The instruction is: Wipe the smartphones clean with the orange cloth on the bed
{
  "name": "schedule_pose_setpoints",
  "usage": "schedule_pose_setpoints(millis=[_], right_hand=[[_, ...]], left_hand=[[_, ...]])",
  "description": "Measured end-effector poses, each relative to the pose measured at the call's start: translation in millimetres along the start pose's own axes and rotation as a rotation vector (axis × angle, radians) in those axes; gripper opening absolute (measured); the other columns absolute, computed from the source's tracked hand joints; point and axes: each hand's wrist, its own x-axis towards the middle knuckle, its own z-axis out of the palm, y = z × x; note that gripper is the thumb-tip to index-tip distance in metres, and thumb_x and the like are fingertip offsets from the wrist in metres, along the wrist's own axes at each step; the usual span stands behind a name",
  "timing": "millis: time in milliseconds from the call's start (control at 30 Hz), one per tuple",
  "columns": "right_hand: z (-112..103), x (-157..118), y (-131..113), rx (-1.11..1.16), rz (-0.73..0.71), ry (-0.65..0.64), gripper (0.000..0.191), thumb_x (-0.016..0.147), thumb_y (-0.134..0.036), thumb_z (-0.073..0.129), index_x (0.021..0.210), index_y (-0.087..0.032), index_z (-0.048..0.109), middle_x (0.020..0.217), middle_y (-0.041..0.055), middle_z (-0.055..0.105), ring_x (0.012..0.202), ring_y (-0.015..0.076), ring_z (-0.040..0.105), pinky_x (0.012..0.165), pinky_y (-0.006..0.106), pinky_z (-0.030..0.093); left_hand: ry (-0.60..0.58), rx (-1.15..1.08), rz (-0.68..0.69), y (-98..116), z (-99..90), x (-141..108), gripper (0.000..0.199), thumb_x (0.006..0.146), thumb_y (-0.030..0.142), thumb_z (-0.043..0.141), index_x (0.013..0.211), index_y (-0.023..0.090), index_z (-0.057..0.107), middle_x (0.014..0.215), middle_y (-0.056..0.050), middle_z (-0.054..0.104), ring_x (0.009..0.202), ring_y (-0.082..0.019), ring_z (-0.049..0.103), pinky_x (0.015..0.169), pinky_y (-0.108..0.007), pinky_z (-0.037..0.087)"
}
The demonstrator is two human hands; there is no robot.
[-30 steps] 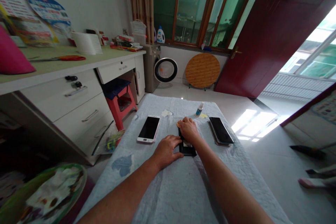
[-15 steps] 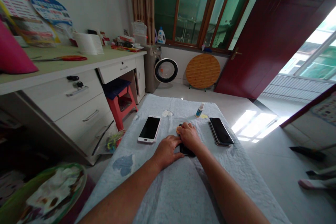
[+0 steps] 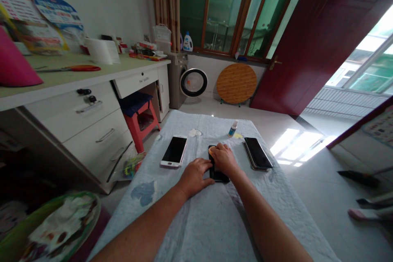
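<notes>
In the middle of the cloth lies a black phone (image 3: 219,176), partly covered by my hands. My left hand (image 3: 195,177) grips its left edge, fingertips at the side and thumb near the lower corner. On the upper part of the screen, my right hand (image 3: 225,159) presses a small round orange pad (image 3: 211,151) with its fingers closed; the hand hides most of the pad. To the left rests a white phone (image 3: 174,151) with a dark screen. Another dark phone (image 3: 258,153) sits on the right, seemingly stacked on something. A small spray bottle (image 3: 233,128) stands behind.
A light blue cloth (image 3: 196,221) covers the table. Left are a white desk (image 3: 92,118), a red stool (image 3: 141,125) and a bin (image 3: 95,217) with waste. A washing machine (image 3: 177,82), a round wooden tabletop (image 3: 237,83) and a red door (image 3: 294,49) are farther back.
My right hand and the orange pad have shifted slightly to the right on the black phone, uncovering more of its top left corner. The left hand has stayed in place.
</notes>
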Motion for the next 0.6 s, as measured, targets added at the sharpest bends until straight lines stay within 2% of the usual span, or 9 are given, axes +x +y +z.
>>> schedule_pose_setpoints(millis=[367, 600], right_hand=[[5, 22, -3, -0.019, 0.05, 0.001, 0.037, 0.1, -0.035, 0.031, 0.107, -0.02, 0.064, 0.111, 0.0127, 0.057, 0.1, 0.0243, 0.049, 0.081, 0.035, 0.035], [8, 27, -6, -0.015, 0.07, 0.031, 0.036, 0.099, -0.036, 0.034, 0.106, -0.02, 0.066, 0.11, 0.0108, 0.057, 0.102, 0.0247, 0.049, 0.083, 0.035, 0.036]], left_hand=[[0.003, 0.015, -0.006, 1, -0.6, 1, 0.047, 0.075, 0.043, 0.075, 0.115, 0.021, 0.065, 0.119, -0.008, 0.066, 0.111, -0.028, 0.058, 0.099, -0.042, 0.043], [0.004, 0.018, -0.01, 2, -0.4, 1, 0.05, 0.073, 0.041, 0.077, 0.115, 0.019, 0.065, 0.118, -0.008, 0.066, 0.111, -0.027, 0.058, 0.099, -0.041, 0.043]])
